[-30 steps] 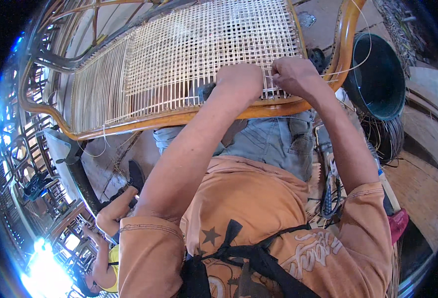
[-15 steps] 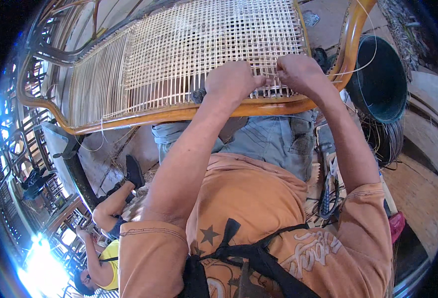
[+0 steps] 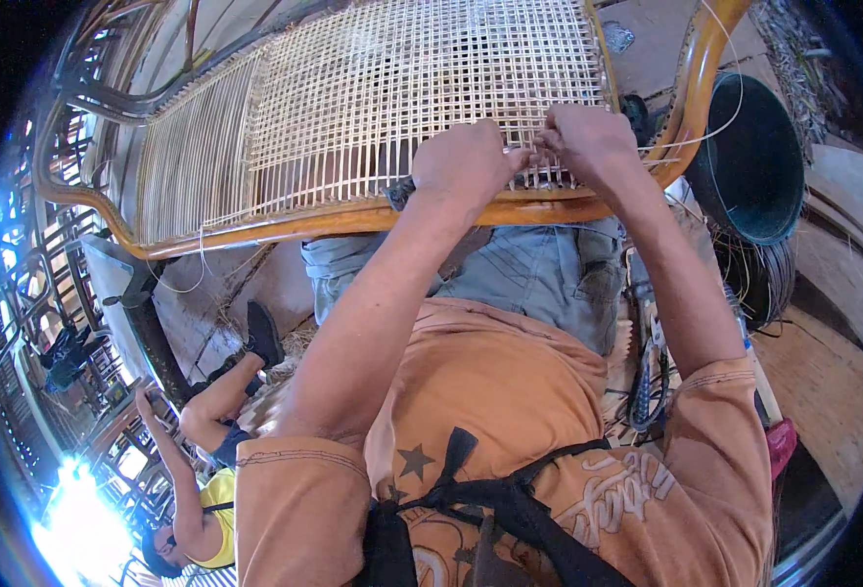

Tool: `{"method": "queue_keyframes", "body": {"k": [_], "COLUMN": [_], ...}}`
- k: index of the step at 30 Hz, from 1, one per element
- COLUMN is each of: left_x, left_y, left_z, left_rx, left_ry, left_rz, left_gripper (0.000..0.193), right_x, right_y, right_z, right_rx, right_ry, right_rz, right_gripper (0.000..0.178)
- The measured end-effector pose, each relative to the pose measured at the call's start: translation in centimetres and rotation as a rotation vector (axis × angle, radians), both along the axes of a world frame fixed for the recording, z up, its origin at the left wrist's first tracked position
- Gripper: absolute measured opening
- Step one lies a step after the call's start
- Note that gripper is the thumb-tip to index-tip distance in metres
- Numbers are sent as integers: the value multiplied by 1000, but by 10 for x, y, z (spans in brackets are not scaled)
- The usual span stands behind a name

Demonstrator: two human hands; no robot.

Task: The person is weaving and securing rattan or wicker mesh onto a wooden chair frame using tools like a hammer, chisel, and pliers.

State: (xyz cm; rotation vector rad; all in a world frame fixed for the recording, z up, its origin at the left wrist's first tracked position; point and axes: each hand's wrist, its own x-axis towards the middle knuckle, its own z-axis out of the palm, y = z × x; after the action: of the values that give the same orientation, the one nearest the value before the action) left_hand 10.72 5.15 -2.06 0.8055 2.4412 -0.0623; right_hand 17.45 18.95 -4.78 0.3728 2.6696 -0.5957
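A woven cane panel stretches across a curved, varnished wooden furniture frame over my lap. Open squares fill most of it, while its left part has strands in one direction only. My left hand is closed over the near edge of the weave, thumb and fingertips together; what they pinch is hidden. Beside it, almost touching, my right hand is curled with its fingers pinched at the weave. A pale cane strand trails from beside it to the right. A dark object shows by my left wrist, partly hidden.
A dark green bucket stands right of the frame, above a dark coil. A loose strand hangs at the left near a table-like stand. Another person in a yellow top sits at lower left.
My hands have come closer together, the fingertips now nearly meeting at the weave. My right hand has risen slightly. The other person's arm has reached outward.
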Motion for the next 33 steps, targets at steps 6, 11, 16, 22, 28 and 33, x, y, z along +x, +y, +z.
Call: {"method": "queue_keyframes", "body": {"k": [6, 11, 16, 22, 28, 33], "left_x": [0, -12, -42, -54, -67, -56], "left_y": [4, -1, -35, -76, -129, -91], "left_z": [-1, -9, 5, 5, 72, 73], "left_rx": [144, 177, 22, 72, 241, 243], "left_ry": [54, -77, -17, 126, 162, 96], "left_rz": [-104, -69, -184, -192, -206, -96], "left_gripper": [19, 17, 19, 22, 24, 22], "right_x": [6, 13, 18, 17, -31, -24], "right_y": [-7, -4, 2, -1, -34, -14], "right_z": [-16, -4, -13, -9, -7, 34], "right_rx": [75, -93, -123, -166, -696, -466], "right_ry": [238, 312, 541, 502, 327, 287], "right_rz": [9, -59, -88, -22, -65, -19], "right_gripper": [23, 22, 17, 18, 32, 36]}}
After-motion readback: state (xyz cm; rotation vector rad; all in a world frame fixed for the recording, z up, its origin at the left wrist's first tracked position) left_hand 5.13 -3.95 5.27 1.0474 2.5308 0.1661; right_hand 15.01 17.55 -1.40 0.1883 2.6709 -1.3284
